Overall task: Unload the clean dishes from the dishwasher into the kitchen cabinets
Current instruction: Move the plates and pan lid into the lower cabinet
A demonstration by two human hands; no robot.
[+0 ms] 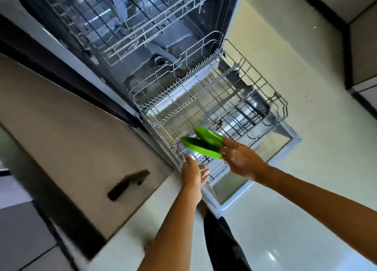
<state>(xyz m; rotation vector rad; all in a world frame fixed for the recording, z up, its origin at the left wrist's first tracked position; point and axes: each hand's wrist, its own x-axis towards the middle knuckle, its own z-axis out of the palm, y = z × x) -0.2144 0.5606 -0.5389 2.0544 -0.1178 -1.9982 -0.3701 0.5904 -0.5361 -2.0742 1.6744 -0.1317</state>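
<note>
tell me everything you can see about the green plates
Two green plates, bright and glossy, plastic by the look of them, plain with shallow raised rims. They are seen edge-on and tilted, fanned apart at the far end and meeting at the near end, where the right hand pinches them together. They hang just above the near part of the pulled-out lower rack. The left hand is open below them, not touching.

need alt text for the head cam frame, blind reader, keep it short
The right hand grips two green plates over the pulled-out lower dishwasher rack, which looks otherwise bare. The left hand reaches open-fingered toward the rack's near corner. The upper rack also looks bare, and a cabinet door with a dark handle sits to the left.
</note>
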